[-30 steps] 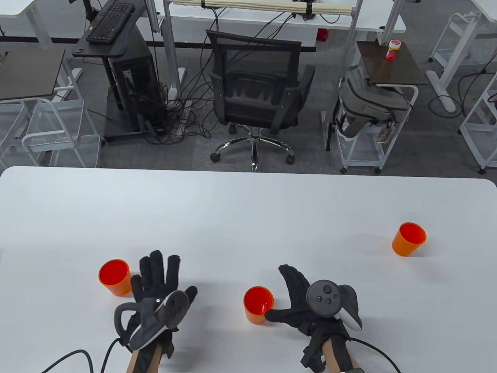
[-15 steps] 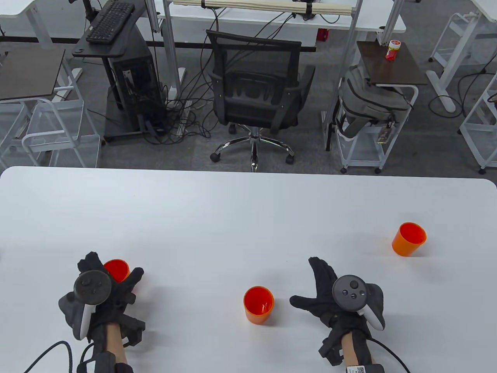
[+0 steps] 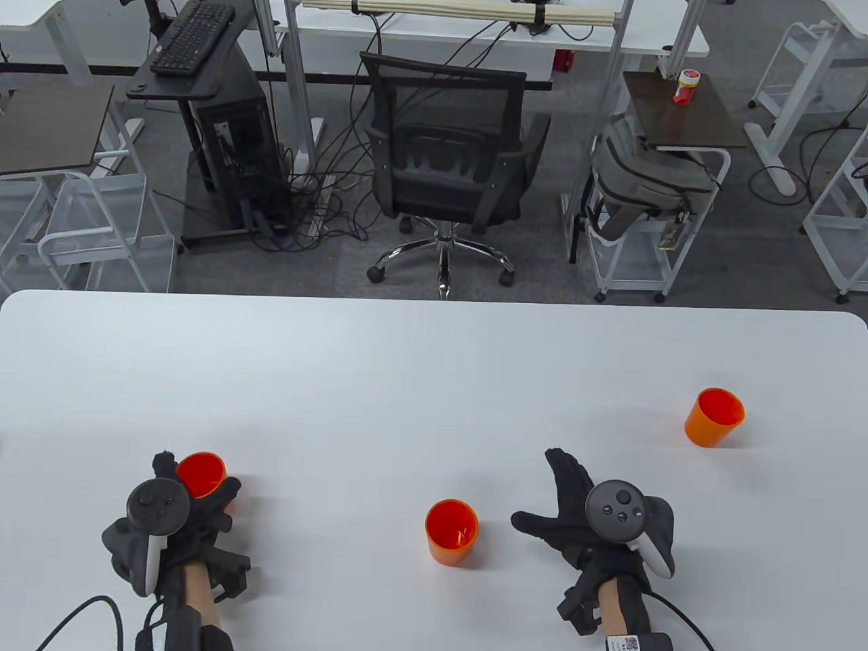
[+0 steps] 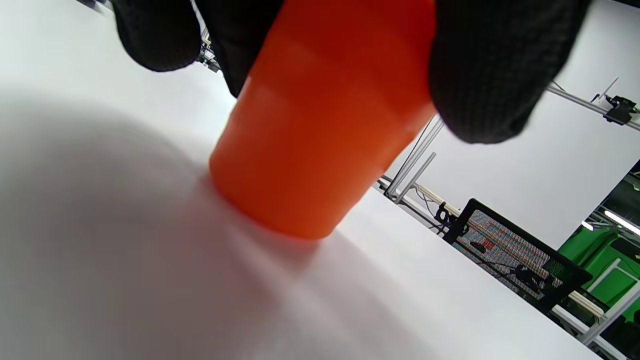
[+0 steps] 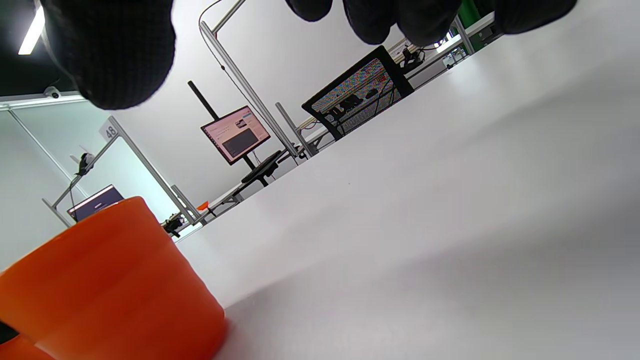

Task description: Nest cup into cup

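The left hand (image 3: 178, 519) is grasping the left cup (image 3: 202, 472) near the counter's (image 3: 407, 380) front-left corner, its fingers (image 4: 495, 75) wrapping the wall while the base is resting on the surface; the right hand (image 3: 590, 522) is hovering spread and released, holding nothing, beside the middle cup (image 3: 451, 531) near the front edge but apart from it. The third cup (image 3: 713, 416) is standing upright alone toward the right edge.

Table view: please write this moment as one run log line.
left hand: grips left orange cup, base on table | right hand: open, beside middle orange cup, apart | far right orange cup: untouched
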Available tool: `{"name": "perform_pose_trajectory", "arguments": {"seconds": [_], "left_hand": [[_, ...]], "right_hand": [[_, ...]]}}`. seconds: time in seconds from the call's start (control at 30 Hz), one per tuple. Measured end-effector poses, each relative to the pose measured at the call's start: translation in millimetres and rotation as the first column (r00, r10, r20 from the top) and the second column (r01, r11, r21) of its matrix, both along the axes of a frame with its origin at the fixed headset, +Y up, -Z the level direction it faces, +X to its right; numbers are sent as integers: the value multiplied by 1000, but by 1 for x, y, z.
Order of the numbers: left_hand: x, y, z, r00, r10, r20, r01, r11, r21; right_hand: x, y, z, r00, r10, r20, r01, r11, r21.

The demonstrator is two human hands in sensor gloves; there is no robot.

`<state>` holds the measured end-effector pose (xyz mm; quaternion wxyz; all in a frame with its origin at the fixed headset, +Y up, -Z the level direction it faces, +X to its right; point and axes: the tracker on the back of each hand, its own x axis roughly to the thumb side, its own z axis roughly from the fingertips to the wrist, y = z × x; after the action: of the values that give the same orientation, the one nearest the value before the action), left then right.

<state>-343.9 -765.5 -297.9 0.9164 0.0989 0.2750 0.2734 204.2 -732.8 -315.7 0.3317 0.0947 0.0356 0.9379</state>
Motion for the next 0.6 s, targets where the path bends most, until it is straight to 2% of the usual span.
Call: {"name": "perform_pose_trajectory", "arguments": {"seconds": [0.13, 0.3, 0.43, 0.6], "left_hand": [[5, 5, -1, 1000, -6, 12, 5, 1000, 16], [28, 30, -6, 994, -16, 108, 4, 994, 108], [66, 58, -10, 969, -19, 246, -31, 980, 198], [129, 85, -7, 887, -42, 460, -95, 958, 270]], "right_hand": [[1, 0, 0, 1000, 0, 6, 0, 1000, 13], [3, 0, 0, 1000, 0, 14, 0, 1000, 24], [3, 0, 1, 1000, 6, 14, -6, 1000, 25], [3, -1, 1, 1000, 15, 11, -16, 999, 30]]}}
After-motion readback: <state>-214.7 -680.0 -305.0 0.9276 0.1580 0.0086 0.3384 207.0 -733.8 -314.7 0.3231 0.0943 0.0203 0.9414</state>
